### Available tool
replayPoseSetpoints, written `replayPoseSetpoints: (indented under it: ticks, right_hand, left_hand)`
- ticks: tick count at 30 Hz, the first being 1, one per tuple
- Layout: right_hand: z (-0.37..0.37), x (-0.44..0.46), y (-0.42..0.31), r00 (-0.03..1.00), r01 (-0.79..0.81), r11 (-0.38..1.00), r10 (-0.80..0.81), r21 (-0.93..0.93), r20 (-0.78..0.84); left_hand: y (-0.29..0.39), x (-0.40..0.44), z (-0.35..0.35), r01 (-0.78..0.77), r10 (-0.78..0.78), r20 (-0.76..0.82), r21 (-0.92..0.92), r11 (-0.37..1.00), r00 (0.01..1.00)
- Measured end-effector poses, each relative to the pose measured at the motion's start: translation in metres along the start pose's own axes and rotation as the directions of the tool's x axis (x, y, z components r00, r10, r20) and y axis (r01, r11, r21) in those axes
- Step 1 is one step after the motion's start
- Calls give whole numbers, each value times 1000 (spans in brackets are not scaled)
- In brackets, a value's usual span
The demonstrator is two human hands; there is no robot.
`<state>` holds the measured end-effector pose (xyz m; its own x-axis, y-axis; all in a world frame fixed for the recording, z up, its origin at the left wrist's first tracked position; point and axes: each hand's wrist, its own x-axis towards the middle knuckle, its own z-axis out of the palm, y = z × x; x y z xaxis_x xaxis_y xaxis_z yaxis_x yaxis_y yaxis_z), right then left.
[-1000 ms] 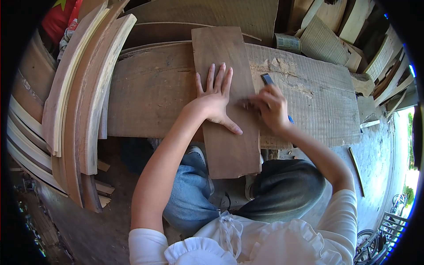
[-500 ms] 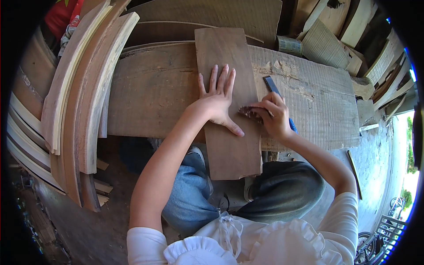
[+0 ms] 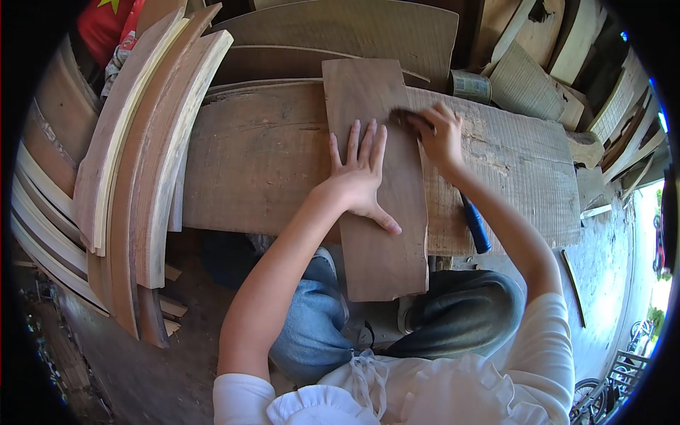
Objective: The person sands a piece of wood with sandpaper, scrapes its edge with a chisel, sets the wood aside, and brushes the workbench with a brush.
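Note:
A flat brown board (image 3: 382, 262) lies crosswise over a wider, rough plank (image 3: 255, 156). My left hand (image 3: 361, 173) is spread flat on its face, fingers pointing away from me. Near the far right edge of the board, my right hand (image 3: 440, 134) grips a small dark brown piece (image 3: 405, 115), held against or just over the surface; motion blurs it, so its exact kind is unclear. A chisel with a blue handle (image 3: 476, 227) rests on the plank to the right, its blade partly hidden by my right forearm.
Curved wooden pieces (image 3: 152, 149) are stacked at the left. Behind the plank stand large boards (image 3: 340, 32) and a tin can (image 3: 471, 86). Wood offcuts (image 3: 528, 85) crowd the far right. My knees are below the plank's near edge.
My right hand has slid away from me along the board with the dark piece, uncovering the chisel's handle. My left hand stays flat on the board. The whole view has shifted slightly.

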<state>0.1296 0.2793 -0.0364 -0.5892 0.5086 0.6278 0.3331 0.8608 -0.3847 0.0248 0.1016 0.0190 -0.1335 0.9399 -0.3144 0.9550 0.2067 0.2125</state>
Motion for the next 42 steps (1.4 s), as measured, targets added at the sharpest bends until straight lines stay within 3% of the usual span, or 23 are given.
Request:
replayPoseSetpoints:
  ticks: [3, 7, 8, 11, 14, 20, 22, 23, 28, 31, 42]
  right_hand:
    - [-25, -28, -14, 994, -26, 997, 18, 73, 103]
    - [1, 2, 3, 999, 33, 999, -33, 20, 18]
    - [10, 19, 5, 998, -52, 999, 53, -5, 20]
    - [39, 62, 13, 986, -123, 987, 109, -104, -127]
    - [45, 68, 12, 978, -156, 980, 137, -120, -155]
    - [14, 35, 4, 999, -40, 995, 39, -97, -9]
    - [3, 15, -3, 995, -76, 996, 73, 42, 75]
    - [-3, 5, -8, 998, -22, 999, 19, 47, 58]
    - [-29, -43, -32, 990, -65, 989, 47, 135, 130]
    - [-46, -71, -44, 977, -145, 968, 108, 204, 182]
    - [-114, -161, -113, 972, -80, 990, 53, 114, 228]
  left_hand:
    - [0, 0, 1, -15, 15, -9, -3, 1000, 1000]
    - [-2, 1, 2, -39, 39, -12, -22, 999, 999]
    - [-1, 0, 1, -39, 39, -8, -18, 999, 999]
    - [0, -1, -1, -30, 30, 5, -3, 1000, 1000]
    - [0, 1, -4, -14, 14, 27, 1, 1000, 1000]
    - [1, 3, -2, -3, 4, 23, -41, 999, 1000]
    - [1, 4, 0, 22, -21, 5, -60, 998, 1000]
    - [0, 4, 3, 8, -11, -33, -73, 997, 999]
    - [-10, 1, 11, -103, 76, -186, -140, 985, 980]
    - [-14, -1, 6, -87, 59, -177, -156, 984, 983]
    - [-17, 0, 5, -120, 108, -116, -104, 987, 987]
